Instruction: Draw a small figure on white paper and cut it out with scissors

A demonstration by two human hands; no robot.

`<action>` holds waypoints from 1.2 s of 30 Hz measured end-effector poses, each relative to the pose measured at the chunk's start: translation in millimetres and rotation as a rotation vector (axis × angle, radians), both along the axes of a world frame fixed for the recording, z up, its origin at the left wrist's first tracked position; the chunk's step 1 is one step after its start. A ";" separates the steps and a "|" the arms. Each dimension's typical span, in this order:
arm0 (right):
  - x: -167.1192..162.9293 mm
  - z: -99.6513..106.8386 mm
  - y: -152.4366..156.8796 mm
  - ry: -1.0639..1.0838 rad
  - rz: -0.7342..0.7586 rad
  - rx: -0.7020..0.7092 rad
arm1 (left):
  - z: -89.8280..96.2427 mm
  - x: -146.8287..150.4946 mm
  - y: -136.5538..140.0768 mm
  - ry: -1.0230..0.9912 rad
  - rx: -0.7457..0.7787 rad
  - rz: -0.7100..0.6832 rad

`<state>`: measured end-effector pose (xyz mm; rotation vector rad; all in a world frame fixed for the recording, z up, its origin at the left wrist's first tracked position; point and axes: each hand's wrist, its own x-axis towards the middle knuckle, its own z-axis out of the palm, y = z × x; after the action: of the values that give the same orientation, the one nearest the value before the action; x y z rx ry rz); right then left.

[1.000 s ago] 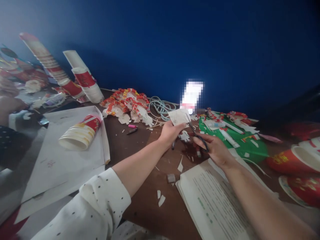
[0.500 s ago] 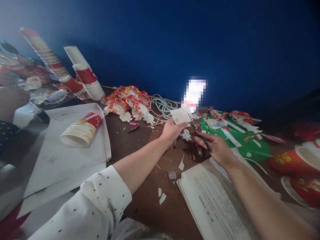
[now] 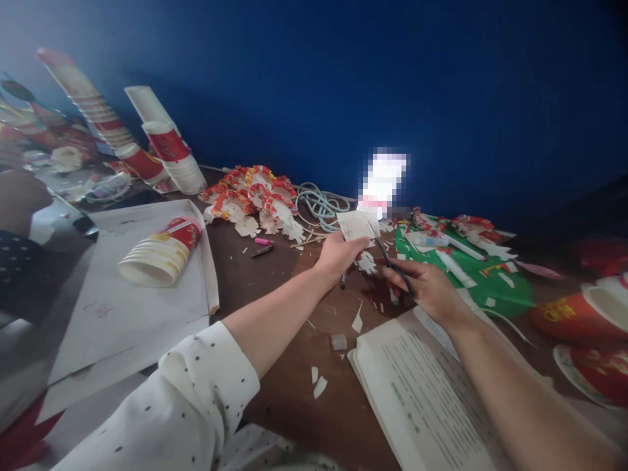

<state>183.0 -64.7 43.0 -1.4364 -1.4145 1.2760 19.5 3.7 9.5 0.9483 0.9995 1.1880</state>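
Near the middle of the table, my left hand pinches a piece of white paper between thumb and fingers. My right hand is closed around the handles of dark scissors, whose blades reach up to the paper's right edge. How far the blades are apart is hard to make out. Below the paper, a white cut-out with a jagged edge shows near my left fingers. Paper scraps are scattered on the brown table beneath my hands.
A pile of red and white paper crafts lies by a coiled pale cord. Stacked paper cups lean at the back left; more cups lie on a white board. Printed sheets and a green mat are at right.
Both hands keep their hold, and the paper and scissors stay almost in place. The whole view has shifted very slightly.
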 end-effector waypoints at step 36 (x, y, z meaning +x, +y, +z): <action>-5.5 5.1 -3.2 0.023 -0.044 -0.045 | 4.1 0.5 -2.9 0.001 -0.017 0.000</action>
<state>177.5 -67.9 48.1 -1.4703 -1.3401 1.2999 20.0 0.8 13.6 0.9352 1.0090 1.1773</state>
